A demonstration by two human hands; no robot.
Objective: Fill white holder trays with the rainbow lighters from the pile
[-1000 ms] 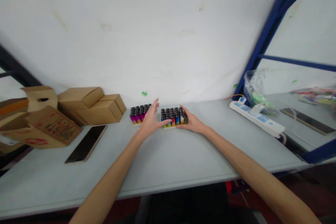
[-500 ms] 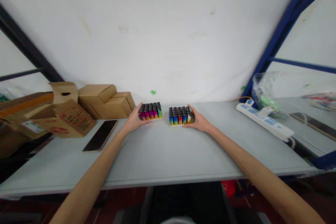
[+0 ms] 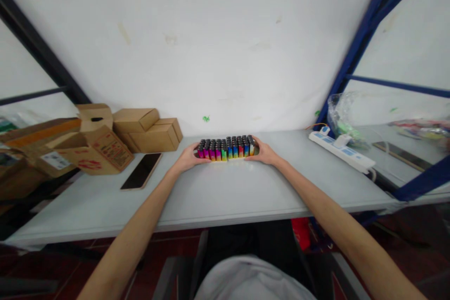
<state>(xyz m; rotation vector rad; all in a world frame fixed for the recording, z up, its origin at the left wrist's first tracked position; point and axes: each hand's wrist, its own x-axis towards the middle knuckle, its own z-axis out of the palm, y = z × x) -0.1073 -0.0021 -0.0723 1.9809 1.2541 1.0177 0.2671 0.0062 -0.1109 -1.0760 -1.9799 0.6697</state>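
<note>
Two trays of upright lighters stand side by side on the grey table (image 3: 225, 192), their inner ends touching or nearly so. My left hand (image 3: 189, 157) grips the outer end of the left tray of lighters (image 3: 213, 151), mostly magenta with some green and yellow. Around the outer end of the right tray of lighters (image 3: 240, 148), blue, red and white ones, my right hand (image 3: 266, 152) is closed with thumb in front and fingers behind. All the lighters have black tops. The fingers partly cover each tray's outer end.
Left on the table lie a dark phone (image 3: 142, 171), an opened carton (image 3: 101, 152) and stacked brown boxes (image 3: 151, 133). A white power strip (image 3: 341, 151) and clear plastic bag (image 3: 342, 117) are at the right, near a blue metal frame (image 3: 358, 47). A white wall (image 3: 225, 47) stands behind.
Both hands have brought the two trays of lighters together, closing the gap between them. The left tray has moved right. The whole view has shifted slightly.
</note>
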